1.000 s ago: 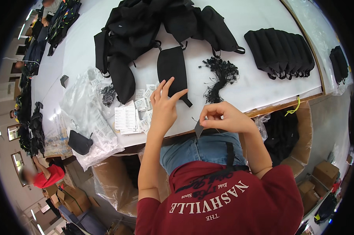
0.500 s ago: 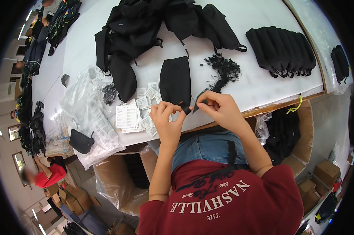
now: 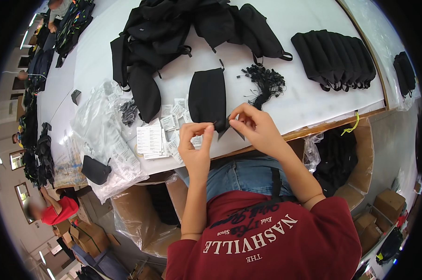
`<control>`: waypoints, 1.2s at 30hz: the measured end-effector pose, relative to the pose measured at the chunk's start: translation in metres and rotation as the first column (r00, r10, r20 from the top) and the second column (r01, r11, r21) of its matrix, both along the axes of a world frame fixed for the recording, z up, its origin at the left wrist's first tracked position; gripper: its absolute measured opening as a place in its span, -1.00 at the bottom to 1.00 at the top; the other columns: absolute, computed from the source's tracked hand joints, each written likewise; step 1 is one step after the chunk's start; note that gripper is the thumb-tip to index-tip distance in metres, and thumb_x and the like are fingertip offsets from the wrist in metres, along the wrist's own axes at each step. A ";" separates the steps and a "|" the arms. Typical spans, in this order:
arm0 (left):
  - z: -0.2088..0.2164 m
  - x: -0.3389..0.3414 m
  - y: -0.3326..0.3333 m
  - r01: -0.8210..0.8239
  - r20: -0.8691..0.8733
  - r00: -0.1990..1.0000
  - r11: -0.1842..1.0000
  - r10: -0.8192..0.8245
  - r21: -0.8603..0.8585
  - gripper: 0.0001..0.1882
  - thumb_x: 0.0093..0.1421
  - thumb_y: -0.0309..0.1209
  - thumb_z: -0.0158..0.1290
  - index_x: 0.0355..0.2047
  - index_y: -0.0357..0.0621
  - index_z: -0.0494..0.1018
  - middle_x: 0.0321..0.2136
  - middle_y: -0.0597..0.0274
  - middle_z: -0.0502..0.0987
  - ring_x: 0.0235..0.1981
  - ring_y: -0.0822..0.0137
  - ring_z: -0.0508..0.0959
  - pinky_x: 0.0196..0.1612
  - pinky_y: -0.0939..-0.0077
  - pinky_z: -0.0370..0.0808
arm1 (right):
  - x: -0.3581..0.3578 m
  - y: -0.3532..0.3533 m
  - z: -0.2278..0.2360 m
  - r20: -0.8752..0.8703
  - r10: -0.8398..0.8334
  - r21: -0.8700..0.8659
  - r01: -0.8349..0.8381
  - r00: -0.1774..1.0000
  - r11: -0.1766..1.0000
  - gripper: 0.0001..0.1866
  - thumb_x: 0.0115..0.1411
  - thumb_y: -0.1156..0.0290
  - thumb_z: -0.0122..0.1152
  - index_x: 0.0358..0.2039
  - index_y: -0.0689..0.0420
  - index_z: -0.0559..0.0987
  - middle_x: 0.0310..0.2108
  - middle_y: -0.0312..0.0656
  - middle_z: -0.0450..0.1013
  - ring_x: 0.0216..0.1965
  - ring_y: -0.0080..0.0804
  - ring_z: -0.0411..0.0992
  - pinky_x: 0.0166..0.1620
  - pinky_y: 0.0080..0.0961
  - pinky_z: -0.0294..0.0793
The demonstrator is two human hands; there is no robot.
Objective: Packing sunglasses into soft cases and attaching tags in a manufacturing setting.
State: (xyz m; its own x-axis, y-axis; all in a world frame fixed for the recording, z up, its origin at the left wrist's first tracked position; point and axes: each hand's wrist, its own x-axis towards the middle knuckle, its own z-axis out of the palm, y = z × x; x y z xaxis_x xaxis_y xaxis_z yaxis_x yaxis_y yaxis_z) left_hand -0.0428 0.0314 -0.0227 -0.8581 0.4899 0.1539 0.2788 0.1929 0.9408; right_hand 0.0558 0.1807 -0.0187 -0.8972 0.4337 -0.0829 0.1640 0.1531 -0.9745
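A flat black fabric pouch (image 3: 207, 95) lies in front of me, its zip pull pointing away. At its near end my left hand (image 3: 196, 143) is closed in a pinch on the pouch's small black loop. Close beside it, my right hand (image 3: 254, 125) pinches what looks like a dark hang tag (image 3: 238, 132) on a thin string. The fingers partly hide the tag and the string, so I cannot tell whether the string passes through the loop. A tangled bundle of black tag strings (image 3: 265, 86) rests beyond my right hand. White printed labels (image 3: 151, 141) spread left of my left hand.
Several black pouches (image 3: 159, 32) are heaped at the back, with a neat row of them (image 3: 334, 60) at the right. Crumpled clear plastic (image 3: 103, 126) and a small black pouch (image 3: 96, 169) sit at left. Open cartons (image 3: 141, 210) stand below the table edge.
My left fingers have closed into a tighter pinch at the pouch's loop. My right hand has moved slightly left and up, and the dark tag now hangs lower between the hands.
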 end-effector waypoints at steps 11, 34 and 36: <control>0.024 0.006 -0.009 0.059 0.401 0.908 0.984 -0.122 0.166 -0.93 0.24 -0.48 0.03 -0.30 -0.22 0.41 -0.50 0.34 0.52 -0.50 0.69 0.36 -0.46 0.80 0.21 | 0.006 0.010 0.003 -0.162 -0.086 -0.507 -0.008 0.983 0.862 -0.89 0.18 0.48 0.18 -0.32 0.15 0.42 -0.40 -0.29 0.49 -0.49 -0.71 0.32 -0.44 -0.77 0.24; 0.022 0.019 0.003 0.225 0.152 0.962 0.974 -0.228 0.037 -0.91 0.19 -0.50 0.05 -0.41 -0.27 0.46 -0.57 0.37 0.41 -0.59 0.60 0.25 -0.52 0.70 0.17 | -0.001 -0.017 0.004 -0.045 -0.126 -0.661 0.065 0.991 0.748 -0.76 0.18 0.34 0.24 -0.56 0.07 0.41 -0.60 -0.44 0.32 -0.63 -0.79 0.13 -0.57 -0.78 0.05; 0.021 0.019 0.003 0.222 0.156 0.962 0.974 -0.226 0.043 -0.92 0.19 -0.50 0.05 -0.41 -0.27 0.46 -0.58 0.38 0.41 -0.59 0.60 0.24 -0.52 0.70 0.17 | -0.001 -0.017 0.005 -0.034 -0.130 -0.658 0.076 0.991 0.749 -0.75 0.18 0.32 0.24 -0.57 0.07 0.41 -0.61 -0.45 0.31 -0.66 -0.80 0.09 -0.60 -0.78 0.00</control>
State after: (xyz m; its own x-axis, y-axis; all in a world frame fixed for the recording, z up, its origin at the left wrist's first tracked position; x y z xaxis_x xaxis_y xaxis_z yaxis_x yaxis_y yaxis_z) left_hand -0.0240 0.0340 -0.0016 -0.7414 0.6700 0.0393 0.1589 0.1184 0.9802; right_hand 0.0547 0.1632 -0.0141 -0.8655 0.3877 -0.3172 0.0657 -0.5399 -0.8392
